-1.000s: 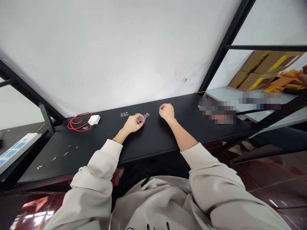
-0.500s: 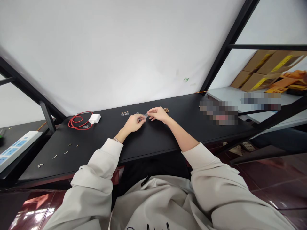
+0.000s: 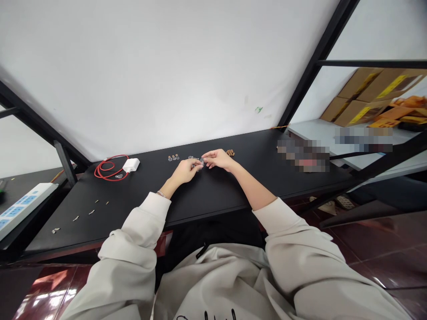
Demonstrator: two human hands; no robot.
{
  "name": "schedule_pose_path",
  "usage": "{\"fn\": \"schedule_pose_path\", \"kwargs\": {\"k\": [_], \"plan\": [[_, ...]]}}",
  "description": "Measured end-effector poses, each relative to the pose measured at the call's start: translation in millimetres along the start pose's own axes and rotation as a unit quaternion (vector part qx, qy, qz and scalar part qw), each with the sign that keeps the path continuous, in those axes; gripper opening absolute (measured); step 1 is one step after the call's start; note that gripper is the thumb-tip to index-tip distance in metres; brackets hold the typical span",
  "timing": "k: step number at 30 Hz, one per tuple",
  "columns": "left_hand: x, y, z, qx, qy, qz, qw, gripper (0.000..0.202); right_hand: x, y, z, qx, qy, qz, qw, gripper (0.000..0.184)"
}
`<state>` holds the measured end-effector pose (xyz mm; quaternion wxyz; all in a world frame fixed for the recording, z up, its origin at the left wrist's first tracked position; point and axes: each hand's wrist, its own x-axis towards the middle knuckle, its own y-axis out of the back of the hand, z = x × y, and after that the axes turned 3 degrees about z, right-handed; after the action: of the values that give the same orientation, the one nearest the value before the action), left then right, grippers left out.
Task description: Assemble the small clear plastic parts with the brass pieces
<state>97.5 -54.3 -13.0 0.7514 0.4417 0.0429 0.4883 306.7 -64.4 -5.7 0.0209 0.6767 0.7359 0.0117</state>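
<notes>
Clear part [image 3: 200,162] between 2 hands [image 3: 184,172] [image 3: 218,159]

White wall [image 3: 150,66], maroon tile floor [image 3: 383,253]

The left hand [image 3: 183,172] and right hand [image 3: 218,159] stand close together over small clear parts [image 3: 196,162], blocking passage between them. Free passage runs nearer the person across the matte black tabletop [image 3: 213,191]. Obstacles: coiled red cable [image 3: 108,167] and white plastic charger [image 3: 131,165] leftward; small brown beads [image 3: 230,152] rightward; white wall [image 3: 167,66] beyond.
</notes>
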Motion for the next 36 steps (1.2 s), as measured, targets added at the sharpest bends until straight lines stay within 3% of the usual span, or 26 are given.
{"fn": "schedule_pose_path", "kwargs": {"k": [28, 36], "plan": [[0.8, -4.4, -6.5, -0.035, 0.001, 0.010, 0.999, 0.017, 2.8, -0.9, 8.2, -0.009, 0.058, -0.036, 0.998, 0.032], [0.1, -3.4, -1.9, -0.030, -0.003, 0.026, 0.999, 0.015, 0.9, 0.5, 8.5, 0.002, 0.059, -0.088, 0.994, 0.039]]}}
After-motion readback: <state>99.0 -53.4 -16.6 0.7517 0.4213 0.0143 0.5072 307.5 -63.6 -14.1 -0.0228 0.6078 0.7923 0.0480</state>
